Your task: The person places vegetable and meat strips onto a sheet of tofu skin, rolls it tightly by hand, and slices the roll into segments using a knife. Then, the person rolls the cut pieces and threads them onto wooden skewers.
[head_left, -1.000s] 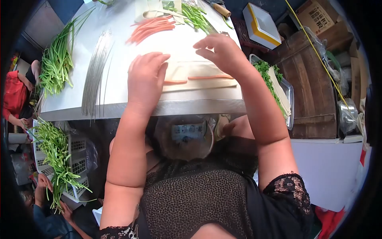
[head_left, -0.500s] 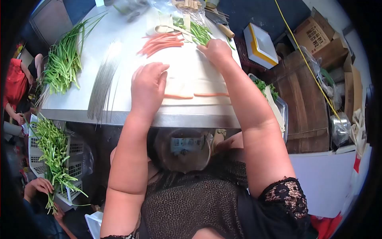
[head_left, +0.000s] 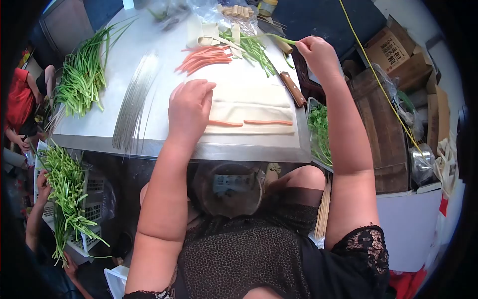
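My right hand (head_left: 317,56) is raised past the table's right side, finger and thumb closed on one end of a long green vegetable stem (head_left: 279,38). The stem stretches left over the pile of cut green stems (head_left: 254,52). My left hand (head_left: 190,106) hovers at or rests on the left end of a pale, flat sheet (head_left: 254,110), its fingers loosely curled, the thumb a little apart, nothing visible in it. Two thin orange strips (head_left: 269,122) lie end to end along the sheet's near edge. Beyond it sits a heap of orange strips (head_left: 204,60) beside pale sheet offcuts (head_left: 214,41).
A wooden-handled knife (head_left: 293,89) lies by the table's right edge. Thin skewers (head_left: 134,107) and a green bunch (head_left: 79,74) lie at left. Leafy greens (head_left: 318,129) fill a tray at right. Another person's hand (head_left: 44,187) touches greens over a white crate (head_left: 92,219).
My right hand has moved right and slightly up from the green pile, drawing out a stem. The knife handle now shows. My left hand has barely moved; the other person's hand has moved up.
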A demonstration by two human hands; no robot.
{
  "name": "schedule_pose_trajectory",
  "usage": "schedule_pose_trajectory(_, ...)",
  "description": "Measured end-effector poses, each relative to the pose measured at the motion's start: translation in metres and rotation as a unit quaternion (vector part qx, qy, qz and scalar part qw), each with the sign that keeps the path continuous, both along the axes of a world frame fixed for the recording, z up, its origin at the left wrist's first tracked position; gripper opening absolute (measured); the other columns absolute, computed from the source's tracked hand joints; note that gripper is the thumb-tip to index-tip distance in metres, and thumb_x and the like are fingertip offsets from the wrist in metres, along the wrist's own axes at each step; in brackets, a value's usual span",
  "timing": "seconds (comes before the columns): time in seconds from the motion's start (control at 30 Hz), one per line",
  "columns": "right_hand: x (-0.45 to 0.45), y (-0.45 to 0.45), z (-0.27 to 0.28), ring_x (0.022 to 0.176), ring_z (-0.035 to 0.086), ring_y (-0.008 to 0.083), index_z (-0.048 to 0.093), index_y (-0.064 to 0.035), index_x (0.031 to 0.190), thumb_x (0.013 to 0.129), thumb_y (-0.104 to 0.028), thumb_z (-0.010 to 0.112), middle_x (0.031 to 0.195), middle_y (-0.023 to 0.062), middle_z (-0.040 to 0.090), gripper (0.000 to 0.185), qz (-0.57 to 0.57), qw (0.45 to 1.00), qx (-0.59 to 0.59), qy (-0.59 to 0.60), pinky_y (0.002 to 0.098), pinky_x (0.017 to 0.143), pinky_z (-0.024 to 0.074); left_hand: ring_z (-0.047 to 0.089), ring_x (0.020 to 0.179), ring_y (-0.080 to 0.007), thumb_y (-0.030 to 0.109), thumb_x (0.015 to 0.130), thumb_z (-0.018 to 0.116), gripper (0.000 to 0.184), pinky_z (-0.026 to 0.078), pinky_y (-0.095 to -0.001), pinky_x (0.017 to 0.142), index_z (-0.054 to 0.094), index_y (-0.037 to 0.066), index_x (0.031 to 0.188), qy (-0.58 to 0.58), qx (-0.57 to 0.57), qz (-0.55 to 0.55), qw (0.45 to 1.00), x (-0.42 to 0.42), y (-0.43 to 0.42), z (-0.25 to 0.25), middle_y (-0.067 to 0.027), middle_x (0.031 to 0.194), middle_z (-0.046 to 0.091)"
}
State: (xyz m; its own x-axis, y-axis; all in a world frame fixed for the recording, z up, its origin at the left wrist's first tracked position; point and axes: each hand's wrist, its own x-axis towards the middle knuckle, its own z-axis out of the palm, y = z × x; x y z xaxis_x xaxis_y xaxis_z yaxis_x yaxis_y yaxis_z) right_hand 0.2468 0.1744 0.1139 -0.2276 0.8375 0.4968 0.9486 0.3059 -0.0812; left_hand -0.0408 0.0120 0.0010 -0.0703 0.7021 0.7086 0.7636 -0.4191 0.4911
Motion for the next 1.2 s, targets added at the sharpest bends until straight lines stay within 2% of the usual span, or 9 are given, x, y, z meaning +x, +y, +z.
schedule_pose_trajectory(0.1,0.004,-0.035,0.034,0.092,0.067,0.0300,0.075,-0.0090,0.093,0.093,-0.030,0.065,0.093,0.0089,0.070,0.024,0.065,0.994,0.085,-0.010,0.0413,0.082,0.0529,0.066,0.101,-0.0296,0.006,0.087,0.069,0.015,0.050,-0.0401,0.092,0.072,0.007,0.102,-0.019,0.001,0.003,1.000,0.001,0.001,-0.004,-0.0096,0.106,0.071)
schedule_pose_trajectory(0.27,-0.006,-0.094,0.085,0.080,0.066,0.0235,0.075,-0.0061,0.093,0.092,-0.027,0.068,0.088,0.0073,0.069,0.022,0.133,0.982,0.134,0.017,0.0354,0.074,0.0527,0.064,0.106,-0.0368,0.012,0.085,0.074,0.061,0.048,-0.0456,0.096,0.050,0.009,0.141,-0.108,-0.007,-0.013,0.994,0.012,0.002,-0.007,-0.0179,0.120,0.065)
schedule_pose_trajectory(0.3,-0.011,-0.106,0.093,0.075,0.064,0.0205,0.075,-0.0047,0.094,0.092,-0.025,0.069,0.085,0.0066,0.068,0.021,0.145,0.980,0.126,0.042,0.0328,0.071,0.0521,0.055,0.125,-0.0403,0.022,0.082,0.081,0.093,0.041,-0.0457,0.108,0.026,0.006,0.156,-0.122,-0.018,-0.067,0.990,0.011,0.005,-0.010,-0.0249,0.142,0.050)
schedule_pose_trajectory(0.47,-0.024,-0.155,0.110,0.068,0.058,0.0128,0.074,-0.0014,0.094,0.091,-0.020,0.071,0.080,0.0051,0.064,0.019,0.200,0.969,0.110,0.098,0.0271,0.065,0.0479,0.026,0.148,-0.0393,0.034,0.075,0.088,0.122,0.025,-0.0453,0.120,0.006,-0.001,0.158,-0.121,0.032,-0.132,0.983,0.026,-0.003,0.001,-0.0277,0.160,0.020)
schedule_pose_trajectory(0.57,-0.020,-0.168,0.106,0.070,0.058,0.0091,0.074,0.0007,0.095,0.092,-0.018,0.071,0.081,0.0041,0.065,0.019,0.232,0.961,0.075,0.129,0.0256,0.065,0.0470,0.043,0.138,-0.0390,0.025,0.076,0.088,0.113,0.035,-0.0456,0.114,0.014,0.003,0.158,-0.150,0.082,-0.117,0.978,0.015,-0.001,0.002,-0.0266,0.150,0.041)
schedule_pose_trajectory(0.6,-0.013,-0.167,0.099,0.071,0.058,0.0081,0.073,0.0017,0.096,0.092,-0.017,0.071,0.082,0.0042,0.066,0.019,0.231,0.962,0.059,0.135,0.0248,0.065,0.0469,0.062,0.118,-0.0304,0.019,0.082,0.083,0.081,0.047,-0.0406,0.101,0.041,0.004,0.149,-0.204,0.043,-0.087,0.974,0.012,-0.006,0.007,-0.0211,0.128,0.063)
schedule_pose_trajectory(0.67,0.002,-0.165,0.076,0.072,0.058,0.0070,0.073,0.0027,0.097,0.093,-0.016,0.070,0.083,0.0044,0.066,0.019,0.224,0.963,0.035,0.145,0.0241,0.065,0.0468,0.067,0.102,-0.0162,0.009,0.090,0.074,0.044,0.052,-0.0292,0.088,0.063,0.002,0.131,-0.276,-0.179,-0.082,0.941,-0.003,-0.018,0.020,-0.0129,0.109,0.072)
schedule_pose_trajectory(0.77,0.031,-0.150,0.021,0.076,0.060,0.0091,0.072,0.0026,0.100,0.094,-0.017,0.070,0.086,0.0068,0.067,0.021,0.147,0.951,-0.122,0.242,0.0239,0.068,0.0478,0.069,0.085,-0.0191,0.014,0.089,0.073,0.024,0.052,-0.0306,0.079,0.074,0.005,0.112,-0.195,-0.240,-0.061,0.949,-0.020,-0.025,0.020,-0.0144,0.097,0.074)
schedule_pose_trajectory(1.2,0.081,-0.137,-0.092,0.081,0.060,0.0127,0.073,0.0004,0.103,0.094,-0.017,0.070,0.089,0.0056,0.065,0.020,0.085,0.938,-0.231,0.245,0.0277,0.073,0.0475,0.068,0.087,-0.0251,0.008,0.089,0.070,0.015,0.052,-0.0322,0.079,0.074,0.003,0.103,0.008,-0.206,-0.041,0.978,-0.062,-0.032,-0.005,-0.0110,0.094,0.070)
